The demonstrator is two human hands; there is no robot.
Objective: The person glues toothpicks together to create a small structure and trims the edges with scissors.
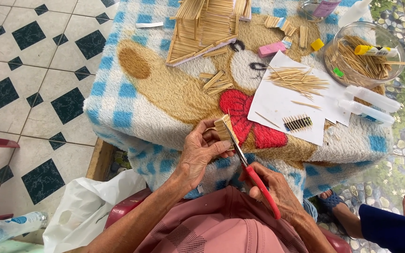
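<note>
Left hand [202, 152] grips stick bundle [223, 127] steady; right hand [270, 187] closed on red scissors [251, 173], blades at bundle end, trimming flush.

One head camera looks steeply down, close over the table [132, 117].

Red-handled scissors [254, 175], blue-checked bear blanket [132, 107], white paper [277, 105]

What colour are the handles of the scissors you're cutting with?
Red. The scissors are in the right hand, seen best in the head view.
</note>
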